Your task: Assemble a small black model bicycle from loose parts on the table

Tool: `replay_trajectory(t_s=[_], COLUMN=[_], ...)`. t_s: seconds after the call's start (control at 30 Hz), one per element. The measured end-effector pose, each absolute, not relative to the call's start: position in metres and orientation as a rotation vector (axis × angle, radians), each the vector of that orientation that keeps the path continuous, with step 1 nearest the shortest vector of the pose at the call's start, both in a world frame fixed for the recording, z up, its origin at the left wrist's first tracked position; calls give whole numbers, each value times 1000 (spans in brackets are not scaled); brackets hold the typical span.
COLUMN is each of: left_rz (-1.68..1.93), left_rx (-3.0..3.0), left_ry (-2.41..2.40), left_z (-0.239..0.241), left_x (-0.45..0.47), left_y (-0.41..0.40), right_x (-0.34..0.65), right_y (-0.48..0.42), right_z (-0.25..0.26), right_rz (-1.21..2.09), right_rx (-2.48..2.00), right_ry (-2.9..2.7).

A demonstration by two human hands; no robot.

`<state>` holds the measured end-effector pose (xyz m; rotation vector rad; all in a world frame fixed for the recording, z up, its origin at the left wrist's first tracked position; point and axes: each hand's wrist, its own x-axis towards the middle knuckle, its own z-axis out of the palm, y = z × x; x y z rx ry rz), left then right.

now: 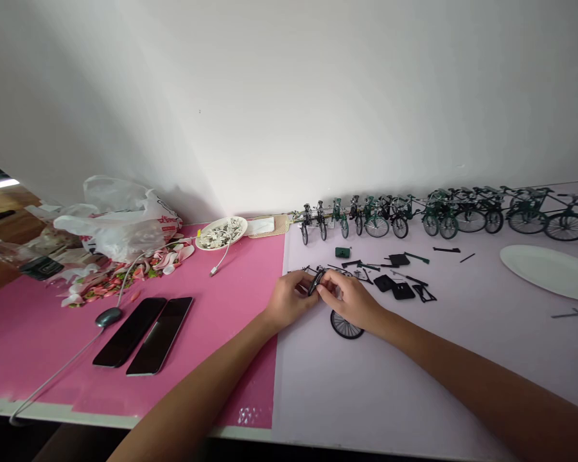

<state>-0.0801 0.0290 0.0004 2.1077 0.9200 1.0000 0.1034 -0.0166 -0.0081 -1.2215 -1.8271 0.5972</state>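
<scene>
Held between both hands is a small black model bicycle wheel (316, 282), seen nearly edge-on. My left hand (291, 298) is closed around its left side, the fingers curled. Fingertips of my right hand (349, 296) pinch it from the right; they hide part of it. A second spoked model wheel (347, 326) lies flat on the light mat just below my right hand. Beyond the fingers lie loose black model parts, among them flat squares (403, 290), a black frame-like piece (424, 293) and a green box-shaped piece (343, 252).
Several assembled model bicycles (376, 224) stand along the wall. A white plate (553, 273) is at right. On the pink mat are two phones (160, 337), a computer mouse-like device (108, 317), a bowl of small pale pieces (221, 233), petals (171, 258) and a plastic bag (120, 224).
</scene>
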Motion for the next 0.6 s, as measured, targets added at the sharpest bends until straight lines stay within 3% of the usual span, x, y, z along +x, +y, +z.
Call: replay_trajectory(t_s=[0.6], left_rz=[985], left_rx=[2107], left_ry=[921], left_z=[1], left_x=[-80], left_y=[29], right_x=[104], right_y=[-16], right_z=[-9], right_rz=[566], right_rx=[-1219], right_ry=[-1844])
